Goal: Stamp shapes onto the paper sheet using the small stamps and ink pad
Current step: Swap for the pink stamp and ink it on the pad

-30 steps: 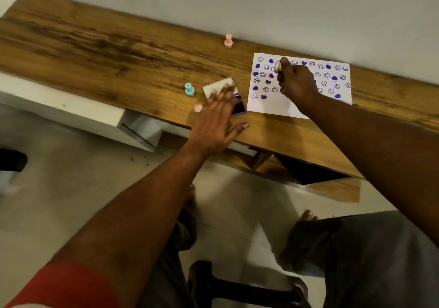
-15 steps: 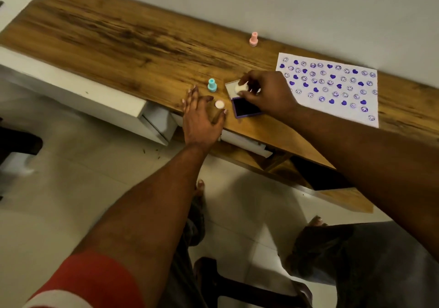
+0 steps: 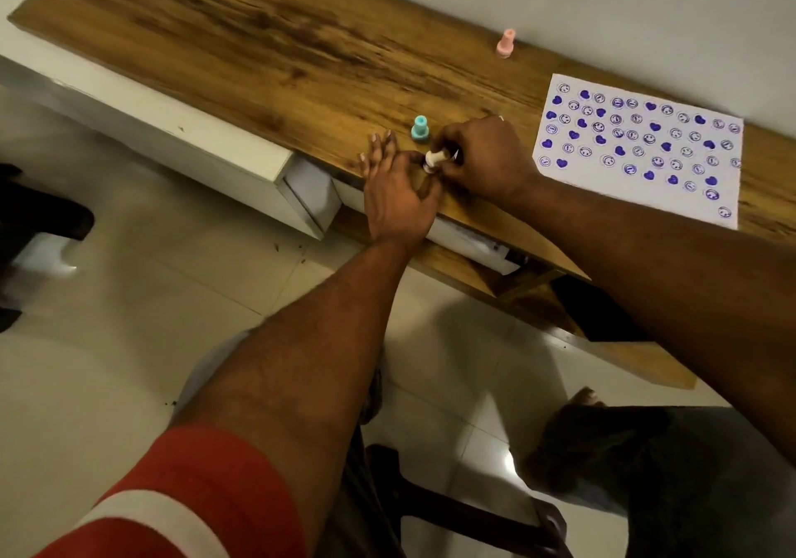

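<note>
My right hand (image 3: 486, 157) is shut on a small white stamp (image 3: 436, 157), held tilted with its face down-left, close to the table's front edge. My left hand (image 3: 396, 200) lies flat on the wooden table (image 3: 258, 40) with fingers spread, its thumb side touching the stamp's lower end. The ink pad is hidden under my right hand. The white paper sheet (image 3: 637, 135), covered with purple hearts and smiley prints, lies to the right. A teal stamp (image 3: 420, 129) stands just behind my hands. A pink stamp (image 3: 506, 43) stands near the wall.
A white cabinet (image 3: 172, 135) runs under the table's left part, with an open drawer below my hands. The wall is right behind the table. Tiled floor, my knees and a dark stool are below.
My right hand left the paper with the white stamp, passed over the ink pad, and now meets my left hand near the table edge. My left hand moved off the pad and lies flat.
</note>
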The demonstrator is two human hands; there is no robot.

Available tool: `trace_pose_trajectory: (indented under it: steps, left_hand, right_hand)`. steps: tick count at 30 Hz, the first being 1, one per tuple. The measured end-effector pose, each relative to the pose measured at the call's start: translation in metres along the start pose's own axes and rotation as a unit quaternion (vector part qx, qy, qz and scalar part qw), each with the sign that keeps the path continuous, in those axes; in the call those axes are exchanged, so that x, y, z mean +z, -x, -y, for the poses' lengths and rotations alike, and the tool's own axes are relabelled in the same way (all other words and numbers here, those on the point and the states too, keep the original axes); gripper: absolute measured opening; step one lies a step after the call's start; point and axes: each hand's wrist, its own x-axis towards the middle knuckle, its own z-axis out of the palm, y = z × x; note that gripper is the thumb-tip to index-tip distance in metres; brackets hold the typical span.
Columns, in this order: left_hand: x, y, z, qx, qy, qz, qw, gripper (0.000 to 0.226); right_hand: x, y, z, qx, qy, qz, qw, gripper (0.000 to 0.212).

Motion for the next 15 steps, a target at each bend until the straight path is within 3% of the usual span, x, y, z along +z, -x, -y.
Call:
trace_pose_trajectory:
  steps: [15]
  left_hand:
    - [-0.001,-0.003,-0.008,-0.025,0.016,0.016,0.999,0.045]
  right_hand:
    - [-0.012,-0.021,0.036,0.033,0.184,0.088,0.978,0.027]
